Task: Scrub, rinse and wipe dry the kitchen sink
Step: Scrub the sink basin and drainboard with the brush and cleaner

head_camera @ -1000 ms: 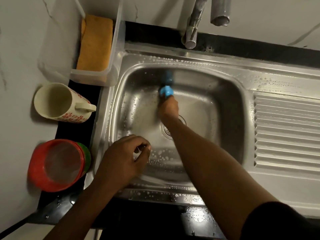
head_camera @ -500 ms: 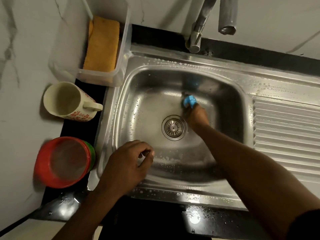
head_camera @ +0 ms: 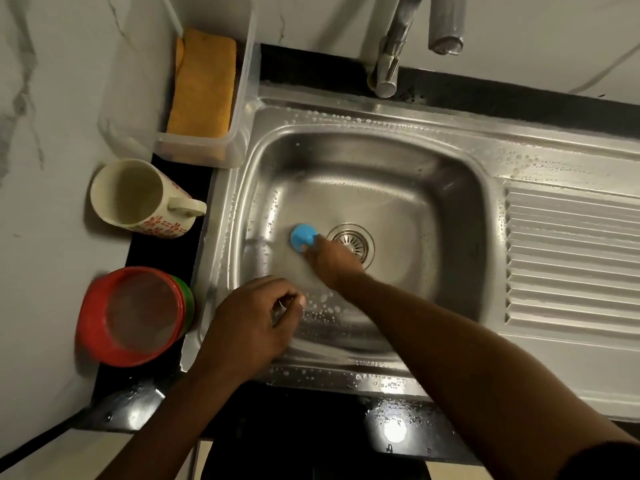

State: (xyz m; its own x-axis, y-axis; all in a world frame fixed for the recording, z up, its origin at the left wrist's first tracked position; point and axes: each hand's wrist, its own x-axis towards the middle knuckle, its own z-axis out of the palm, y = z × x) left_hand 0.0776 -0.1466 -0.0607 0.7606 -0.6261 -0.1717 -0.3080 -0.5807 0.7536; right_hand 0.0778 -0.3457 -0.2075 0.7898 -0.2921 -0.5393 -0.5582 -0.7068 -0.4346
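Note:
The steel sink [head_camera: 381,123] is wet, with soap bubbles along its rim and on the front of the basin floor. My right hand [head_camera: 333,260] reaches into the basin and grips a small blue scrubber [head_camera: 302,236], which is pressed on the basin floor just left of the drain [head_camera: 354,241]. My left hand [head_camera: 250,328] sits over the sink's front-left corner with its fingers curled in and thumb against the fingertips; I see nothing in it.
A chrome faucet [head_camera: 391,64] stands behind the basin. A clear plastic container [head_camera: 242,105] holding a yellow cloth [head_camera: 202,88] sits at the back left. A patterned mug [head_camera: 138,199] and stacked red bowls [head_camera: 131,317] stand left of the sink. The ribbed drainboard [head_camera: 571,254] is on the right.
My right hand has swept the blue scrubber from the basin's back wall down across the floor to the left of the drain. My left hand has stayed in place.

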